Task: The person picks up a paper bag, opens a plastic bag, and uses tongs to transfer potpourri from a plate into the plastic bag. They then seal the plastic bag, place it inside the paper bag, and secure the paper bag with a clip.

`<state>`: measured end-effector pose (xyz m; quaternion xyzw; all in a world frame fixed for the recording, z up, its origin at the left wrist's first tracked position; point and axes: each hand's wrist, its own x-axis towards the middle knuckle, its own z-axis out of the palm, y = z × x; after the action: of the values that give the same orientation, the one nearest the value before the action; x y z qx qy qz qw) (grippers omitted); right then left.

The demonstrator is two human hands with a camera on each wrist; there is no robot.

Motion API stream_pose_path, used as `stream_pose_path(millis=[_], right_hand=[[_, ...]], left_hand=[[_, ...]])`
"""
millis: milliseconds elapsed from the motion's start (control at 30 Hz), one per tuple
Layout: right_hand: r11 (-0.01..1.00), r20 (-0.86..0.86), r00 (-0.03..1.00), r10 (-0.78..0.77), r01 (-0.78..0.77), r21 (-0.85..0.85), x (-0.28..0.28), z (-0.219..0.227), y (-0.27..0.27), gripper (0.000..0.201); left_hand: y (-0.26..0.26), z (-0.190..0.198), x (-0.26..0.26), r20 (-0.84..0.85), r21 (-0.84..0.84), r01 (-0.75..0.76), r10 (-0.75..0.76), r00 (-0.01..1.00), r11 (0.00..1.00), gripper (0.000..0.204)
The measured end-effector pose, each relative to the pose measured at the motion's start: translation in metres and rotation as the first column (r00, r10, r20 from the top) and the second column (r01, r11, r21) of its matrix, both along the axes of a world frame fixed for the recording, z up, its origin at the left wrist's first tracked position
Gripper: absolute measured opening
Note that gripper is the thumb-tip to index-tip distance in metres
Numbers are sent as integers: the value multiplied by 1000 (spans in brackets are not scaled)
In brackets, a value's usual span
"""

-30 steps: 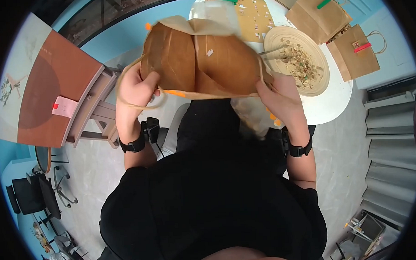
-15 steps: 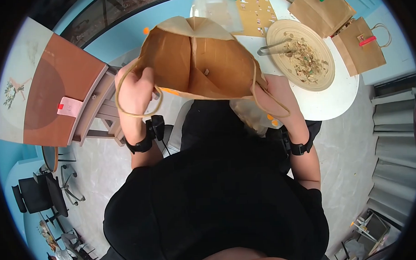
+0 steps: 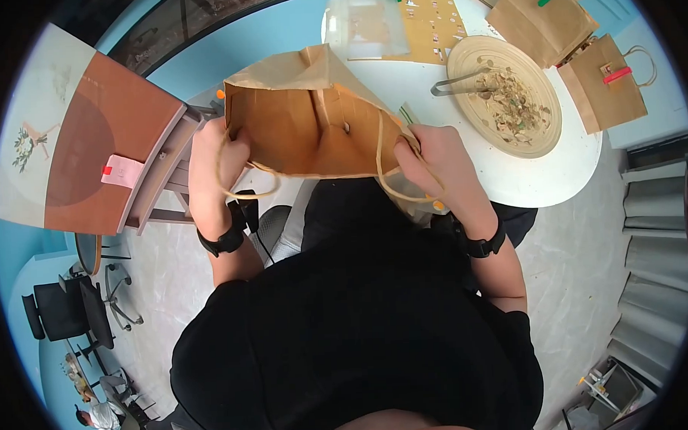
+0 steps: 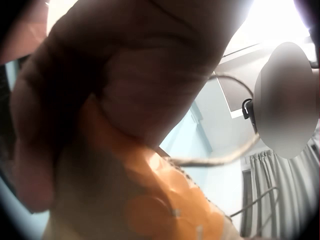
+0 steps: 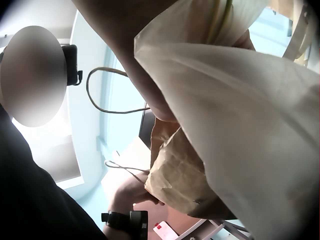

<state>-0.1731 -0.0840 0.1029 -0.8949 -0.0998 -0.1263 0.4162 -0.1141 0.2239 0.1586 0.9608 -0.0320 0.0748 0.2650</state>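
A brown paper bag [image 3: 303, 125] is held up in front of my body, its wide mouth facing me. My left hand [image 3: 215, 160] grips its left side, thumb inside the rim; in the left wrist view, orange patches [image 4: 172, 200] show on the bag near those fingers. My right hand [image 3: 447, 162] pinches the right side of the rim. From that same hand hangs a translucent plastic bag [image 5: 245, 120], which fills much of the right wrist view. Two cord handles hang loose, the left handle [image 3: 251, 197] by my left wrist and the right handle [image 3: 384, 157] across the opening.
On the white round table [image 3: 521, 182] to the right lie a beige oval platter [image 3: 551, 136] of dry scraps, tongs [image 3: 453, 87] and a spotted brown sheet [image 3: 432, 22]. Clipped paper bags [image 3: 605, 92] stand behind. A brown table [image 3: 106, 140] with a pink packet [image 3: 121, 171] is left.
The paper bag has come lower and its mouth has tilted. My right hand has moved left, closer to my left hand. Both hands keep their hold on the rim.
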Motion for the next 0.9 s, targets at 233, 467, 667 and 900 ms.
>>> stream_pose_path(millis=[233, 467, 667, 900], right_hand=[[999, 70, 997, 24, -26, 22, 6, 2, 14, 23], [989, -310, 939, 146, -140, 41, 9, 2, -12, 26], [944, -333, 891, 309, -244, 223, -30, 51, -94, 25], [647, 61, 994, -86, 9, 763, -63, 157, -84, 21]], left_hand=[[6, 30, -12, 28, -151, -154, 160, 987, 976, 22], [-21, 11, -14, -269, -355, 48, -151, 951, 934, 27], [-46, 7, -9, -283, -505, 174, -353, 892, 846, 30], [-71, 7, -3, -311, -578, 183, -421, 852, 796, 32]])
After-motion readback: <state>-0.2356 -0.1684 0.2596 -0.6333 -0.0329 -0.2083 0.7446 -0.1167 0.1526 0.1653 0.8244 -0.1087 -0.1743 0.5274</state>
